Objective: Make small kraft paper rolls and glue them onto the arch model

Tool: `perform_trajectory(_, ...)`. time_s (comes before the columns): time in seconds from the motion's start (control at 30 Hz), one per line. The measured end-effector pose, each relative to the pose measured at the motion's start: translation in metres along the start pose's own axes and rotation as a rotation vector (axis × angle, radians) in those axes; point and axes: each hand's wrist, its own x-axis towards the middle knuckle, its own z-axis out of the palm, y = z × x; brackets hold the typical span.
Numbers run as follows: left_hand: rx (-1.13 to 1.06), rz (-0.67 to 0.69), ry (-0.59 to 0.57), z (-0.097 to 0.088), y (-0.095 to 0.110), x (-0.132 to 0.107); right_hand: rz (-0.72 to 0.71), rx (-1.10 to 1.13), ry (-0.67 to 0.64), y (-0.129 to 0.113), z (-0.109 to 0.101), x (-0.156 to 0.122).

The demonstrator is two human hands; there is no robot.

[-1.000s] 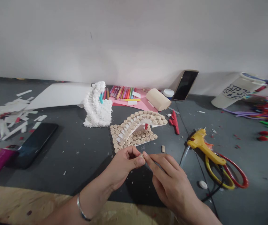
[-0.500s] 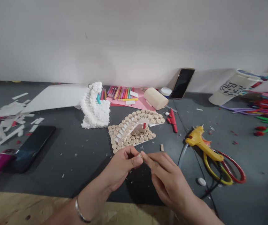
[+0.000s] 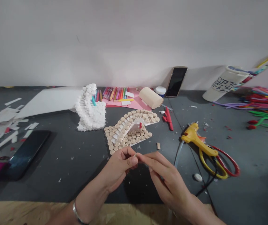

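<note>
Now, over the worktop (image 3: 65,168) toward its front edge, my left grip (image 3: 118,165) pinches a small pale piece (image 3: 135,154); my right grip (image 3: 165,173) meets it, closure hidden.

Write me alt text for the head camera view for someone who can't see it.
A person's left hand pinches a small pale piece, the right hand close against it, above a dark tabletop. Just beyond sits an arched model mostly covered in beige coils, with a rough white model to its left and a yellow glue gun lying to the right.
</note>
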Motion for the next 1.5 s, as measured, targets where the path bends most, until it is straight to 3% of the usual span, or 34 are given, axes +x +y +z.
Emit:
perform_trajectory(0.27, 0.026, -0.009, 0.005, 0.004, 0.004, -0.002, 0.196, 0.277, 0.063, 0.003, 0.003, 0.0)
perform_trajectory(0.6, 0.035, 0.001, 0.01, 0.001, 0.002, 0.0, 0.109, 0.119, 0.019, 0.003, 0.002, 0.001)
perform_trajectory(0.97, 0.165, 0.095, 0.076, 0.0, 0.003, 0.001, 0.198, 0.171, 0.038, 0.01, 0.008, 0.0)
perform_trajectory(1.27, 0.671, 0.385, 0.176, 0.003, 0.006, -0.007, 0.253, 0.2, 0.037, 0.013, 0.0, 0.004)
perform_trajectory(1.5, 1.214, 0.703, 0.132, -0.004, -0.002, -0.005, 0.355, 0.089, 0.04, 0.013, 0.003, 0.005)
